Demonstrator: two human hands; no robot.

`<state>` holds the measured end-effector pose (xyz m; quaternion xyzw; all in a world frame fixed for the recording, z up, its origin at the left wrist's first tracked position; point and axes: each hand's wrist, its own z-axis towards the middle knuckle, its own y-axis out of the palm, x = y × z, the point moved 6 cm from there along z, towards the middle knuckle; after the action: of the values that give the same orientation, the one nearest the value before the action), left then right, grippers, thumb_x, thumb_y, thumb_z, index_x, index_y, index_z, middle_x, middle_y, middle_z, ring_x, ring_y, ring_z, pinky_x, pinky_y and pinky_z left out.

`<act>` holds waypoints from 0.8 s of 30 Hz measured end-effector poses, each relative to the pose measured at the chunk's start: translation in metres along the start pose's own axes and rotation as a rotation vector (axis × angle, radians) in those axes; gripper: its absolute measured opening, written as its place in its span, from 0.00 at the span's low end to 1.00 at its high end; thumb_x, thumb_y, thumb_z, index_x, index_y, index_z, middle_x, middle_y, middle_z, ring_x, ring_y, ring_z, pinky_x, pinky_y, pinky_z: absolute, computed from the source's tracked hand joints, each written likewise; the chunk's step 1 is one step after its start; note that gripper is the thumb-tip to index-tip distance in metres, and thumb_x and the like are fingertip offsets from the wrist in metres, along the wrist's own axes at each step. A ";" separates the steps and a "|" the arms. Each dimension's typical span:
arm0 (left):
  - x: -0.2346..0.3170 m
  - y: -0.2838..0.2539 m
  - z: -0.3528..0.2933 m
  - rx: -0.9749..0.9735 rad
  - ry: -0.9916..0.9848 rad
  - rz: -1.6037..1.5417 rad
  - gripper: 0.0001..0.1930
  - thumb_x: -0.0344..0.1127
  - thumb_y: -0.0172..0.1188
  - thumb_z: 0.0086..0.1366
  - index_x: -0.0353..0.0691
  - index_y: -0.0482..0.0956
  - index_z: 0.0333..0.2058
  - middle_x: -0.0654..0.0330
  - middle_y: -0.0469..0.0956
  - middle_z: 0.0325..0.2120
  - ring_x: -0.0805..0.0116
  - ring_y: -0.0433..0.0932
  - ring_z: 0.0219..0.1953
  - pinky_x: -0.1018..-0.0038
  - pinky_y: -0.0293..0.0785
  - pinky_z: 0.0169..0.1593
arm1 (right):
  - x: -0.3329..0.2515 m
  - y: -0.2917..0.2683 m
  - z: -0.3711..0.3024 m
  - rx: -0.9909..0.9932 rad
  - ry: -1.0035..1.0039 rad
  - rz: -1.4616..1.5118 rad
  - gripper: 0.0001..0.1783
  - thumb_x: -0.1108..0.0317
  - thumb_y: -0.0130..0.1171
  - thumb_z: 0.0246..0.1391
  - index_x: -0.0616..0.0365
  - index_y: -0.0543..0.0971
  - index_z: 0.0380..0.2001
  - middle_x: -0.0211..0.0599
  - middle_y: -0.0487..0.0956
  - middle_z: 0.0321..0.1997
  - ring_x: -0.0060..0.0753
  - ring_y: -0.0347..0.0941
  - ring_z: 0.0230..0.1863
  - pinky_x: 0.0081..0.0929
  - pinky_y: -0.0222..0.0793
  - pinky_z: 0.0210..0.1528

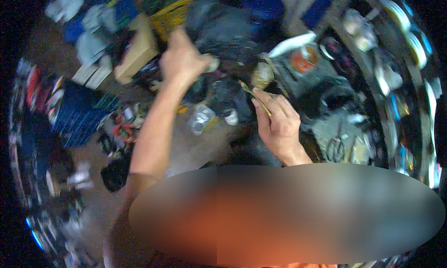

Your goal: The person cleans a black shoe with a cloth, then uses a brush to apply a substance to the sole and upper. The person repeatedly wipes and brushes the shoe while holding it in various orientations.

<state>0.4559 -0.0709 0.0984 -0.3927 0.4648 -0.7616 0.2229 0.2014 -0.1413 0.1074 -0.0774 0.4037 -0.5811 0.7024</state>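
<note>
My left hand (180, 60) is stretched far forward, smeared by motion. Its thumb sticks out to the right, apart from the fingers, and I see nothing held in it. Just past the thumb is a small pale round thing (213, 65); whether they touch I cannot tell. Nearer to me, my right hand (280, 123) pinches a thin yellowish-green stick (257, 99) with a reddish tip, slanting up to the left. Beyond these fingers lies a tan rounded thing (263, 75), too blurred to name. Under the hands is a heap of dark items.
A yellow basket (170, 15) and a cardboard box (138, 49) stand ahead on the left. To the right are an orange-red round container (304, 59), scissors (336, 148) and loaded shelves (396, 81). A clear plastic bag (201, 119) lies between my arms. A blurred oval covers the lower part.
</note>
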 end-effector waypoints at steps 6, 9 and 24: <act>-0.026 -0.013 0.004 0.185 0.045 -0.122 0.57 0.46 0.80 0.42 0.25 0.58 0.66 0.35 0.71 0.59 0.41 0.73 0.61 0.59 0.68 0.65 | 0.090 -0.154 0.037 0.336 0.274 -0.340 0.11 0.75 0.65 0.56 0.54 0.86 0.43 0.41 0.86 0.42 0.40 0.84 0.42 0.34 0.77 0.48; -0.037 -0.010 0.006 0.138 0.024 -0.301 0.58 0.47 0.80 0.43 0.22 0.58 0.66 0.34 0.70 0.60 0.42 0.71 0.63 0.61 0.64 0.67 | 0.157 -0.158 0.061 0.152 0.499 -0.360 0.14 0.61 0.65 0.59 0.53 0.87 0.46 0.48 0.86 0.41 0.46 0.85 0.44 0.37 0.78 0.49; -0.021 -0.038 0.000 0.191 0.032 -0.353 0.57 0.50 0.80 0.44 0.24 0.59 0.65 0.35 0.72 0.59 0.44 0.73 0.61 0.60 0.66 0.65 | 0.195 -0.100 0.081 -0.086 0.405 -0.540 0.12 0.60 0.63 0.60 0.47 0.88 0.44 0.44 0.86 0.39 0.49 0.84 0.40 0.41 0.78 0.46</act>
<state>0.4694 -0.0383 0.1233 -0.4331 0.3177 -0.8356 0.1146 0.1785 -0.3733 0.1259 -0.0940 0.5240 -0.7321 0.4249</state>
